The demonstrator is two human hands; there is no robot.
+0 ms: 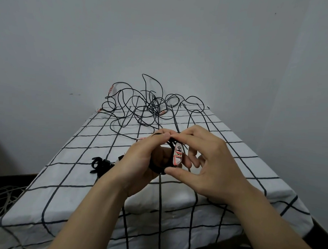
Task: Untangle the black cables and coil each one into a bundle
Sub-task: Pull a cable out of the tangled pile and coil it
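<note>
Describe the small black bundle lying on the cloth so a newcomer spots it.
On the checked cloth, look at the near half, just left of the left hand. The small black bundle lies there alone, compact, unlike the loose tangle sprawled at the far edge.

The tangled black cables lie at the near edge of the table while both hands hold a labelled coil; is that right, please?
Not quite: the head view shows the tangled black cables at the far end of the table. The left hand and right hand hold the labelled coil.
</note>
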